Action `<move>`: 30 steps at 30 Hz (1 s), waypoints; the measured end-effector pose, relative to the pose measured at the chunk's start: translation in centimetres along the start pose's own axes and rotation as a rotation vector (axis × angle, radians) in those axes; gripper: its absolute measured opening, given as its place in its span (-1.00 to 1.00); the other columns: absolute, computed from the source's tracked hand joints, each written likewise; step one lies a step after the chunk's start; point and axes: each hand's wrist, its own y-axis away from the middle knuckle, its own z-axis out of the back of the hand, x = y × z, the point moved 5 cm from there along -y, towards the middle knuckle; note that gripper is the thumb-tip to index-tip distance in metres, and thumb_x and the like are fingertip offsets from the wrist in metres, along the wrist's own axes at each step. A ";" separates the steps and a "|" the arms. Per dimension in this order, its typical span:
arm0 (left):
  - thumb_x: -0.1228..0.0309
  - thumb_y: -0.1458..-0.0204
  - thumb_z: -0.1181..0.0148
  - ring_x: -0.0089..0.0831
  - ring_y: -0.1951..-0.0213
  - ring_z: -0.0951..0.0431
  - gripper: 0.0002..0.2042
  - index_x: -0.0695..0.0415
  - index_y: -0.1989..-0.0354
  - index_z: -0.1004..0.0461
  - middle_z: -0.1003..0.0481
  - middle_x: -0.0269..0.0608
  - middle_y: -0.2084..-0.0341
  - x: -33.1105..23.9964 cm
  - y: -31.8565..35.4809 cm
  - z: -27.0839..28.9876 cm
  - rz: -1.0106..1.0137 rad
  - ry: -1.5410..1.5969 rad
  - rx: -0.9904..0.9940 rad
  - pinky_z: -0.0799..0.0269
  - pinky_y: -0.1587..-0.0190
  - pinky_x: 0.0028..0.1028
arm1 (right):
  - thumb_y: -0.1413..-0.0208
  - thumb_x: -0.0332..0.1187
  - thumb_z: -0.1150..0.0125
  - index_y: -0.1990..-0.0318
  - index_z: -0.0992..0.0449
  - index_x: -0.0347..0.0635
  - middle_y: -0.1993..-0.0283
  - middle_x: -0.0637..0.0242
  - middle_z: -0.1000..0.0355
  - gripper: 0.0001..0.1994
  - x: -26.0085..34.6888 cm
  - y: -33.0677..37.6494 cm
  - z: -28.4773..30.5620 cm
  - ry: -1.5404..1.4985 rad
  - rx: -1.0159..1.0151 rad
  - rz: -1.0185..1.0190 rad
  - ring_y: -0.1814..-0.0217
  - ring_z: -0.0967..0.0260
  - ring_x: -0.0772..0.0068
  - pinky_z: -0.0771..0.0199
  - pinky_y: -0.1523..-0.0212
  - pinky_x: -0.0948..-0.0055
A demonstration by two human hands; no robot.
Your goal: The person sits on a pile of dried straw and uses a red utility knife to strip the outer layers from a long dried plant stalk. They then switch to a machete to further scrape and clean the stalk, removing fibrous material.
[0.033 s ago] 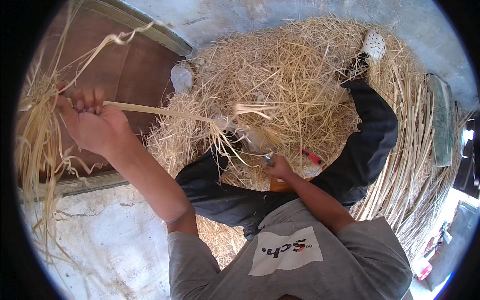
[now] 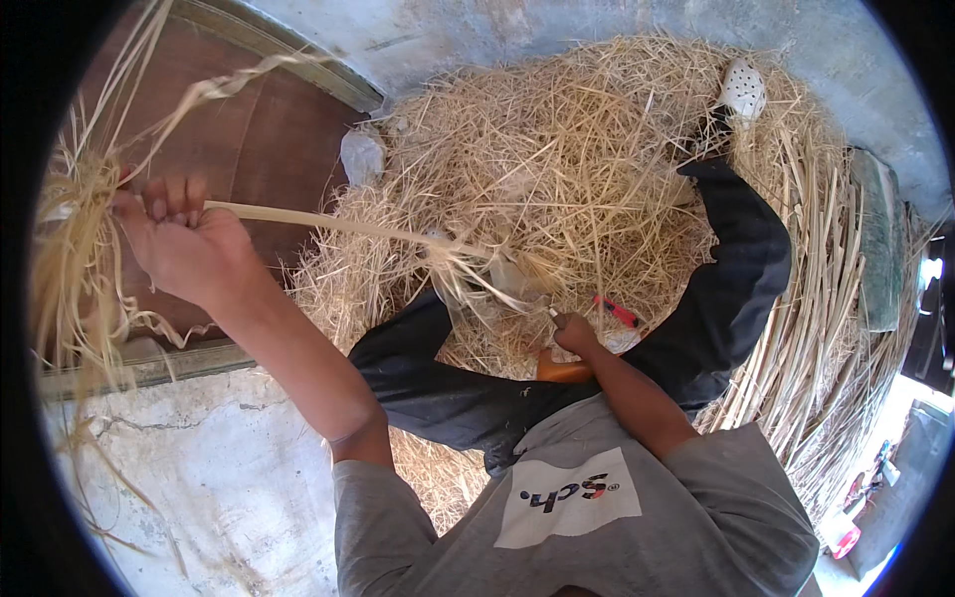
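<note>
Head view: left hand (image 2: 184, 249) gripping cane strip (image 2: 328, 224)

Pale reed strip (image 2: 328, 224), taut between hands

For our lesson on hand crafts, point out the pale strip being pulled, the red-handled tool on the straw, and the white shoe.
pale strip (image 2: 328, 223), head view, mid-length of the taut strip.
red-handled tool (image 2: 617, 311), head view, on its red handle.
white shoe (image 2: 743, 90), head view, its perforated upper.

Between your hands only the taut pale strip (image 2: 328, 224) crosses open air; below it your bent knee (image 2: 418, 348) blocks, and the straw heap (image 2: 567, 169) crowds everything beyond your right hand (image 2: 575, 333).
</note>
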 end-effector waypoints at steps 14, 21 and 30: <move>0.33 -0.19 -0.04 -0.67 0.63 0.00 -0.80 0.16 0.11 -0.32 -0.03 -0.47 0.65 -0.3 -0.5 2.9 0.054 0.076 -0.010 0.07 0.60 -0.64 | 0.12 -0.39 -0.08 0.47 -0.40 -0.38 0.69 0.12 -0.35 -0.83 -0.3 -0.4 0.1 -0.291 0.053 -0.374 0.76 -0.34 0.25 -0.32 0.70 0.25; 0.28 -0.23 -0.01 -0.64 0.61 -0.05 -0.79 0.19 0.18 -0.31 -0.06 -0.42 0.65 -1.2 -1.9 4.9 0.081 -0.028 0.084 -0.03 0.53 -0.62 | 0.10 -0.34 -0.12 0.32 -0.39 -0.33 0.54 0.02 -0.41 -0.76 0.6 0.5 0.6 -0.107 0.074 -0.271 0.55 -0.45 0.11 -0.41 0.53 0.19; -0.08 -0.23 0.22 -0.57 0.68 -0.04 -0.56 0.04 0.49 -0.14 -0.04 -0.42 0.73 0.6 -1.1 5.9 0.057 -0.261 -0.041 0.01 0.59 -0.58 | 0.09 -0.17 -0.20 0.30 -0.43 -0.27 0.37 -0.08 -0.47 -0.67 -2.7 -1.0 0.1 0.250 -0.009 -0.201 0.29 -0.46 -0.16 -0.44 0.27 -0.01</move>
